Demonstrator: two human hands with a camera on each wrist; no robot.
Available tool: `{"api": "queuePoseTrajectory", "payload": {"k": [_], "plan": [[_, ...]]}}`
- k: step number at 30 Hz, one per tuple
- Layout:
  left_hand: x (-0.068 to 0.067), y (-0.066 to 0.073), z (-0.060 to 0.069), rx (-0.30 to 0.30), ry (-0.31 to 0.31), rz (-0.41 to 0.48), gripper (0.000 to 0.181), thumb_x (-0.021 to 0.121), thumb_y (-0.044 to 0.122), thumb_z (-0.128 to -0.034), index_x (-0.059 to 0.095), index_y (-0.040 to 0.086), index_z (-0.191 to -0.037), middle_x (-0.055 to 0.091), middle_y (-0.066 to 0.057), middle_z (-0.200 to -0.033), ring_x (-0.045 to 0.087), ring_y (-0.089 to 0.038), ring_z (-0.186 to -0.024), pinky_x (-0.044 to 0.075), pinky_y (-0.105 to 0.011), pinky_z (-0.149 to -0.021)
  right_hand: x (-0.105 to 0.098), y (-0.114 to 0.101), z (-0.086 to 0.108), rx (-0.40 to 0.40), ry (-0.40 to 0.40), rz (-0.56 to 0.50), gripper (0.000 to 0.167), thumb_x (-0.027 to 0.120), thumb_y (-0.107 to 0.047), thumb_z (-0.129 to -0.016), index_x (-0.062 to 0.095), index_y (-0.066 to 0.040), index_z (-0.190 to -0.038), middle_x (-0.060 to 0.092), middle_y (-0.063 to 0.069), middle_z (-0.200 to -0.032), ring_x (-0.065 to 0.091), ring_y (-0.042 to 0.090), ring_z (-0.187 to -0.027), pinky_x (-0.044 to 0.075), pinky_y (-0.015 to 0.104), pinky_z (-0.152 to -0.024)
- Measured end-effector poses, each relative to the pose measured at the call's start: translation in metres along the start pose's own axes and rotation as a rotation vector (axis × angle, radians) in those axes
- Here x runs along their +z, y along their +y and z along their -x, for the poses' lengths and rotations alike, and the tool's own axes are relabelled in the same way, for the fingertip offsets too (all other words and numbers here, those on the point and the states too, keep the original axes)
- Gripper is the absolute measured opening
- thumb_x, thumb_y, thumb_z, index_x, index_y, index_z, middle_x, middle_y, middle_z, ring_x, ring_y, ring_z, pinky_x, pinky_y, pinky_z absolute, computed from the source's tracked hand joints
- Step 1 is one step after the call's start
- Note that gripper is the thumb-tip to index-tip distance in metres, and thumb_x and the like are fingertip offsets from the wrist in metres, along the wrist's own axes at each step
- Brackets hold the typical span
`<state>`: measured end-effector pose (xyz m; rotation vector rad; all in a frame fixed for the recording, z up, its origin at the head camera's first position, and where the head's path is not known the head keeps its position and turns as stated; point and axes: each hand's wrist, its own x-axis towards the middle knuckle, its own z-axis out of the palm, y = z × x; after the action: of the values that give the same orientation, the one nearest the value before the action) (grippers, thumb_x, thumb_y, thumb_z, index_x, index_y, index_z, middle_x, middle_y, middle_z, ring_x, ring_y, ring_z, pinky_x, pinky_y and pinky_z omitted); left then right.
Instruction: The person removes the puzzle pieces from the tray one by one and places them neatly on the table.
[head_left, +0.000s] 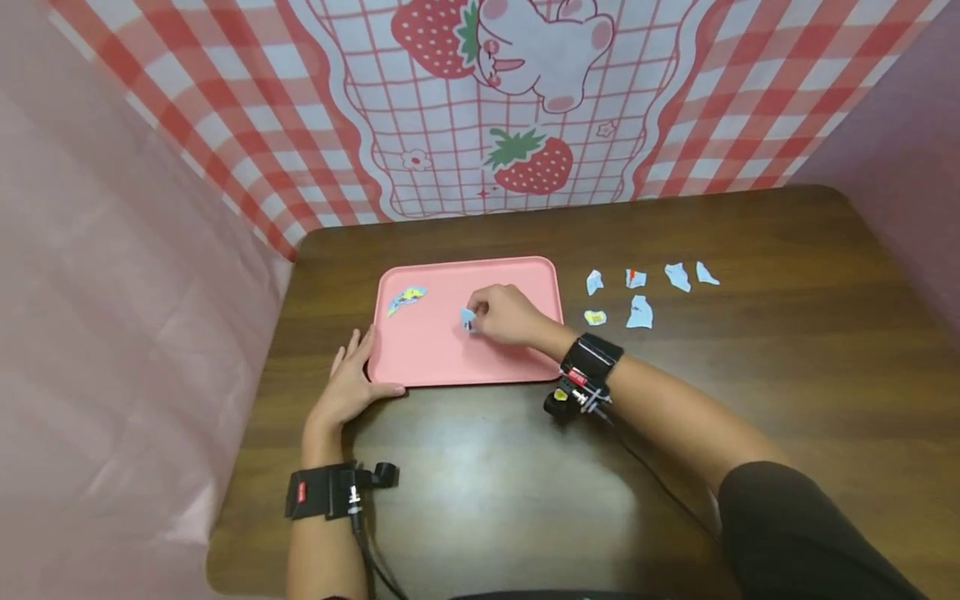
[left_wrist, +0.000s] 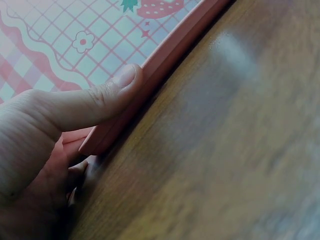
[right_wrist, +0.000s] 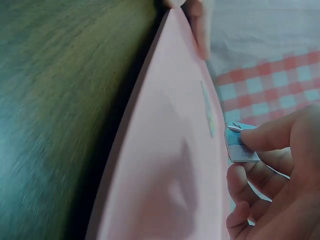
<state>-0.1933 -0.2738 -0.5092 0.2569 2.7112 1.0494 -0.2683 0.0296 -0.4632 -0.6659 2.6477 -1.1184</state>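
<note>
My right hand (head_left: 510, 315) pinches a small light-blue torn paper piece (head_left: 467, 319) between thumb and fingers, above the middle of the pink tray (head_left: 435, 362). In the right wrist view the piece (right_wrist: 241, 142) shows small dark print near its upper edge. At the tray's front left corner rests my left hand (head_left: 347, 383), fingers spread along the left side and thumb laid on the front rim. The left wrist view shows this thumb (left_wrist: 105, 100) straight against the rim. Joined or overlapping paper pieces (head_left: 407, 298), blue and yellow, lie in the tray's back left part.
Right of the tray, several torn pieces lie on the wooden table (head_left: 750, 375), among them one with a red mark (head_left: 636, 278), a yellow one (head_left: 595, 317) and a larger blue one (head_left: 640, 312). A checked strawberry cloth (head_left: 465, 183) hangs behind. Cables trail from both wrist cameras.
</note>
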Motion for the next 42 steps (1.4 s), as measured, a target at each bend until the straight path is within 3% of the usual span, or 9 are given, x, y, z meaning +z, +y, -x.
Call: {"api": "queuePoseTrajectory", "payload": {"k": [5,9,12,19,28,37,42], "plan": [[0.000,0.000,0.000,0.003,0.001,0.004,0.119,0.088,0.043,-0.0758,0.014,0.004,-0.161,0.015,-0.017,-0.167,-0.002,-0.033,-0.154,-0.005,-0.055,-0.120,-0.016,0.012,0.019,0.015,0.058,-0.102,0.007,0.067,-0.005,-0.084,0.073,-0.008,-0.084,0.067,0.000,-0.075,0.057,0.014,-0.070,0.045,0.028,-0.065],[0.002,-0.001,-0.001,0.002,-0.001,0.006,0.121,0.089,0.043,-0.0745,0.014,0.004,-0.161,0.015,-0.016,-0.166,-0.002,-0.033,-0.154,-0.005,-0.054,-0.120,-0.031,0.032,0.046,0.081,0.126,-0.161,0.006,0.070,-0.007,-0.083,0.074,-0.005,-0.088,0.067,0.001,-0.076,0.057,0.014,-0.069,0.045,0.027,-0.061],[0.002,-0.001,-0.001,0.000,-0.001,0.003,0.121,0.089,0.043,-0.0741,0.014,0.004,-0.161,0.016,-0.017,-0.166,-0.001,-0.033,-0.154,-0.005,-0.054,-0.121,-0.042,0.052,0.069,0.144,0.174,-0.158,0.010,0.073,-0.007,-0.082,0.075,-0.003,-0.091,0.069,0.003,-0.078,0.058,0.012,-0.071,0.045,0.026,-0.063],[0.000,0.001,0.000,-0.005,0.004,0.012,0.119,0.089,0.042,-0.0750,0.015,0.005,-0.162,0.015,-0.015,-0.167,-0.003,-0.032,-0.154,-0.005,-0.056,-0.120,-0.073,0.093,0.109,0.237,0.203,-0.113,0.013,0.078,-0.007,-0.082,0.075,0.002,-0.091,0.072,0.007,-0.079,0.059,0.010,-0.071,0.045,0.024,-0.064],[0.000,0.000,0.000,-0.002,0.002,-0.001,0.119,0.088,0.043,-0.0758,0.015,0.003,-0.161,0.015,-0.016,-0.167,-0.002,-0.033,-0.154,-0.004,-0.055,-0.120,-0.108,0.124,0.137,0.307,0.262,-0.079,0.017,0.077,-0.006,-0.084,0.072,0.006,-0.094,0.072,0.008,-0.080,0.056,0.003,-0.068,0.044,0.020,-0.062],[-0.004,0.003,0.003,-0.016,-0.001,0.007,0.119,0.088,0.042,-0.0761,0.014,0.005,-0.162,0.014,-0.015,-0.167,-0.003,-0.034,-0.154,-0.005,-0.057,-0.120,-0.129,0.147,0.153,0.360,0.362,0.015,0.020,0.076,-0.008,-0.085,0.070,0.007,-0.097,0.070,0.009,-0.078,0.051,0.000,-0.063,0.040,0.021,-0.058],[-0.003,0.001,0.002,0.003,-0.004,0.006,0.119,0.088,0.042,-0.0764,0.014,0.005,-0.162,0.014,-0.016,-0.167,-0.003,-0.034,-0.154,-0.005,-0.056,-0.120,-0.138,0.157,0.162,0.426,0.385,0.011,0.031,0.073,-0.007,-0.087,0.064,0.008,-0.113,0.069,0.003,-0.074,0.052,0.000,-0.061,0.041,0.022,-0.059]]}}
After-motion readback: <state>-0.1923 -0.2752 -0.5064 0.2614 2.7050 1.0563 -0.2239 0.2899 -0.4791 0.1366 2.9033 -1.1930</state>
